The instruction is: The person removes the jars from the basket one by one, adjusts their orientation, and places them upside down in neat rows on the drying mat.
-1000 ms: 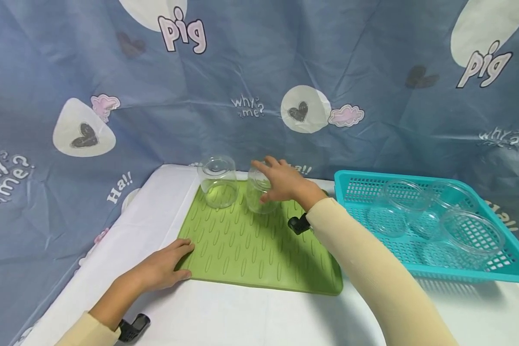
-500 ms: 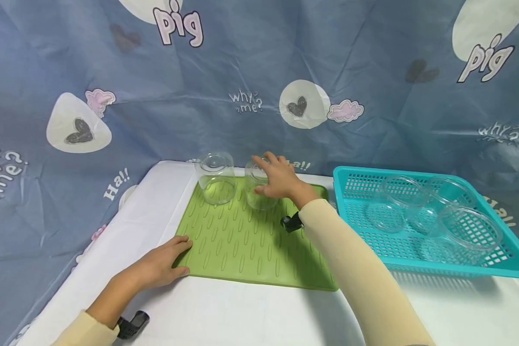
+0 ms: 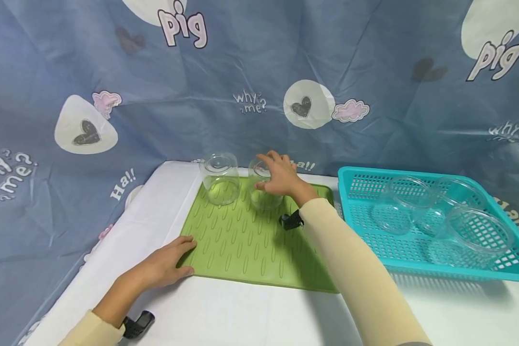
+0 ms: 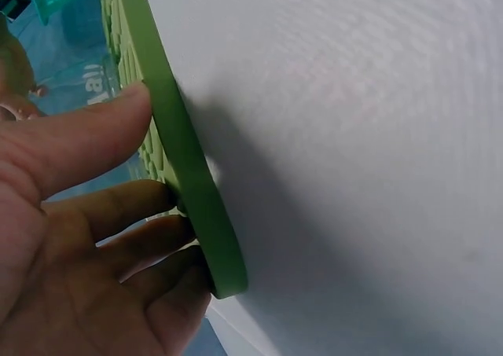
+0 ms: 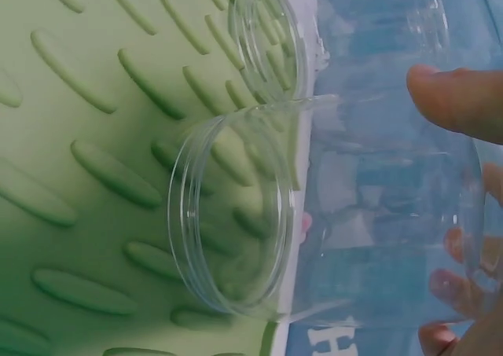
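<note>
Two clear cups stand upside down at the back of the green ridged mat (image 3: 242,245). Around the upper part of the right-hand cup (image 3: 263,201), my right hand (image 3: 281,177) curves its thumb and fingers. In the right wrist view the thumb (image 5: 460,100) lies on one side of this cup, and fingertips show through and beyond its base. The other cup (image 3: 220,187) stands to its left, with a small gap between them. My left hand (image 3: 164,264) rests its fingers and thumb at the front left corner of the mat, fairly straight and spread.
At the right a turquoise perforated basket (image 3: 419,266) holds three more clear cups, including a front one (image 3: 471,240), with their mouths up. White cloth (image 3: 225,315) covers the table. A printed blue curtain (image 3: 259,57) hangs close behind the mat.
The view shifts slightly. My right hand has risen a little on the cup, its thumb now higher, while both cups keep their places. The left hand stays at the mat corner.
</note>
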Demonstrator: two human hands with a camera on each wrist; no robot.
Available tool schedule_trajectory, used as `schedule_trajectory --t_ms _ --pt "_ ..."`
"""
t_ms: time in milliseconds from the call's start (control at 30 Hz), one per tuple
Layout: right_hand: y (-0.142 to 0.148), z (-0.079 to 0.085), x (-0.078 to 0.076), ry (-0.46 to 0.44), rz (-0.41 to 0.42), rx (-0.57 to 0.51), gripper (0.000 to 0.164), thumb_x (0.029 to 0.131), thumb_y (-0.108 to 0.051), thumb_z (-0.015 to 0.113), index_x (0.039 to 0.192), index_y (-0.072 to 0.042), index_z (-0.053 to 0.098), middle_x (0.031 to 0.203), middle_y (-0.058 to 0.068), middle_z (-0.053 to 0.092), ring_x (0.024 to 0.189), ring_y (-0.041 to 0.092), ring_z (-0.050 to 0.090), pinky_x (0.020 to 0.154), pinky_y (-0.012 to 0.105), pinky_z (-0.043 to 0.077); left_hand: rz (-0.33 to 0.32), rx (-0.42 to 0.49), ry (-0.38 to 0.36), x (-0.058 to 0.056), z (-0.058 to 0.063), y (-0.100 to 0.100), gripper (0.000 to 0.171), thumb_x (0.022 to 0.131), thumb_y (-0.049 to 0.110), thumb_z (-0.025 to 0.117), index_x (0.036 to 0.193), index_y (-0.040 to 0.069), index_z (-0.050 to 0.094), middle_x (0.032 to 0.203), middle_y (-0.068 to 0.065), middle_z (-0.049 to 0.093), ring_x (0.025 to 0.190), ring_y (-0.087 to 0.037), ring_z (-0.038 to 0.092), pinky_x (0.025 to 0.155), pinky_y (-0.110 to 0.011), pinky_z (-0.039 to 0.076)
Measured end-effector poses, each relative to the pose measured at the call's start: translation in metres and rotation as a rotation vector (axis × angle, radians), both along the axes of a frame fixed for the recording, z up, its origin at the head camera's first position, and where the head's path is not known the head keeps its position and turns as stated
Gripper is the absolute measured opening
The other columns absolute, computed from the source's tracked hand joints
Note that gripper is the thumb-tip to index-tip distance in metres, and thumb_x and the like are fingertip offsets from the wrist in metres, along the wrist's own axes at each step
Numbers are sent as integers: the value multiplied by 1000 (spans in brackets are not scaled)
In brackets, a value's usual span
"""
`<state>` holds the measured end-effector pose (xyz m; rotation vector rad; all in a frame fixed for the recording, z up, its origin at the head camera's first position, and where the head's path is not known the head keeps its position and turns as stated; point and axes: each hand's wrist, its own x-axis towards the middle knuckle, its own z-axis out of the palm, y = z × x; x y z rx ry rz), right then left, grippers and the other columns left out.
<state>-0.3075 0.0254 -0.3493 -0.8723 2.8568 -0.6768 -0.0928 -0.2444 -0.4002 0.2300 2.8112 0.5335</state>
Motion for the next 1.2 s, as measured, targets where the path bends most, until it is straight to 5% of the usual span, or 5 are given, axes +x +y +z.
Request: schedule_trajectory --t_ms 300,733,1200 --pt "3 -5 -1 -6 -61 -65 80 88 -45 70 155 -26 32 159 10 29 142 40 29 110 67 28 17 -10 3 0 2 7 64 90 21 71 143 -7 46 154 -26 39 138 -49 41 112 -62 39" --pt "-8 -12 5 3 -103 -18 82 88 -50 69 156 -29 29 161 7 25 144 38 27 112 63 29 45 -9 -19 6 -2 8 64 90 20 72 143 -6 47 154 -25 39 139 -48 41 111 -61 40" --pt "-8 -10 5 -3 -128 -46 84 85 -47 73 156 -29 31 166 7 19 149 39 23 118 68 20 -15 -21 16 4 -2 2 66 90 23 71 143 -6 46 153 -25 40 138 -48 43 110 -61 42"
